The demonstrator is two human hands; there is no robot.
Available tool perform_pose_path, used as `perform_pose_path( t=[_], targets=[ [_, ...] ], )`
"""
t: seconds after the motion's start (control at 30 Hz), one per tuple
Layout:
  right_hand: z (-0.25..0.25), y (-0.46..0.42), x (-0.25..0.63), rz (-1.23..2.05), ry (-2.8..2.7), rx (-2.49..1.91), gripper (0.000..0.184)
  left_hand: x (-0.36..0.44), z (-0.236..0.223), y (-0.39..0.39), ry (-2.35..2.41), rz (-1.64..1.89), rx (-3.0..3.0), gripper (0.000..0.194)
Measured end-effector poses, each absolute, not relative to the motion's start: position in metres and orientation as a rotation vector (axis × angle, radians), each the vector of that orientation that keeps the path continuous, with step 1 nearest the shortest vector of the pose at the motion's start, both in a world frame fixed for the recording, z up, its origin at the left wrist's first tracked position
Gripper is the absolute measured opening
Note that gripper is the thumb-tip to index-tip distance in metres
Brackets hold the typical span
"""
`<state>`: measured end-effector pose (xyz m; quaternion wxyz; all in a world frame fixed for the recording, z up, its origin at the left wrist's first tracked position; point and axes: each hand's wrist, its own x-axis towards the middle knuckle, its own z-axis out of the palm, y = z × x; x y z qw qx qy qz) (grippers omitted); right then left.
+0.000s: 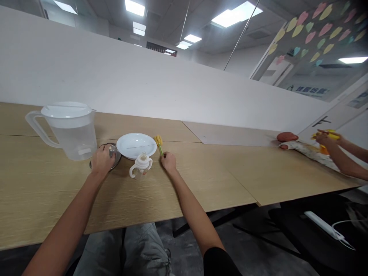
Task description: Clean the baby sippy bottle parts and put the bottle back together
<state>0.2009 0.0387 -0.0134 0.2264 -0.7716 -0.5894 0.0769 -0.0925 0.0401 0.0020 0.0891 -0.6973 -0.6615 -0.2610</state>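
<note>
Right hand [168, 161] is pinching the brush [159, 143] low on its green stem, fingers closed round it, yellow sponge head pointing up and away from me. Brush is sitting just off the right edge of the plate [135, 145], head nearly touching the rim.

Left hand [102, 160] is curled down over a round lid [115, 156], clear dome with a dark rim, lying flat just left of the plate. Fingers are wrapped over the dome, but I can't tell from this view if they're clamping it or only resting on it.

In hand right now: one hand is on the brush, the other on the lid, and neither is touching the plate. Whatever move comes next is starting from those two contacts, so the right pinch and the left hold on the lid are what I'm watching.

Around that, the cup [141, 166], white lid and two handles, is standing just in front of the plate, between my hands. Lidded pitcher [69, 130] is standing left of the plate, behind the lid, on the wood table [161, 184].

Well right of the plate, a co-worker's hands [326, 140] are working on something yellow, beside a red-brown lump [287, 137].
</note>
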Motion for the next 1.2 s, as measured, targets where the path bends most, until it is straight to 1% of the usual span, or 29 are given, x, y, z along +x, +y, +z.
perform_pose_path(
  t=[0.33,0.63,0.83,0.97,1.07,1.2],
  targets=[
    [-0.014,0.039,0.201,0.237,-1.592,-2.107,0.027,-0.092,0.002,0.039,-1.985,-0.751,-2.093,0.050],
    [-0.018,0.044,0.204,0.315,-1.502,-2.066,0.026,-0.092,0.003,0.039,-2.024,-0.813,-2.079,0.050],
    [-0.022,0.049,0.209,0.376,-1.440,-2.026,0.033,-0.091,0.005,0.036,-2.050,-0.783,-2.078,0.049],
    [-0.024,0.049,0.208,0.378,-1.456,-2.003,0.033,-0.090,0.006,0.035,-2.073,-0.802,-2.054,0.048],
    [-0.023,0.047,0.207,0.375,-1.489,-2.005,0.034,-0.088,0.013,0.030,-2.018,-1.005,-1.952,0.046],
    [-0.022,0.045,0.203,0.342,-1.551,-2.020,0.035,-0.075,0.032,0.012,-1.678,-1.555,-1.811,0.050]
  ],
)
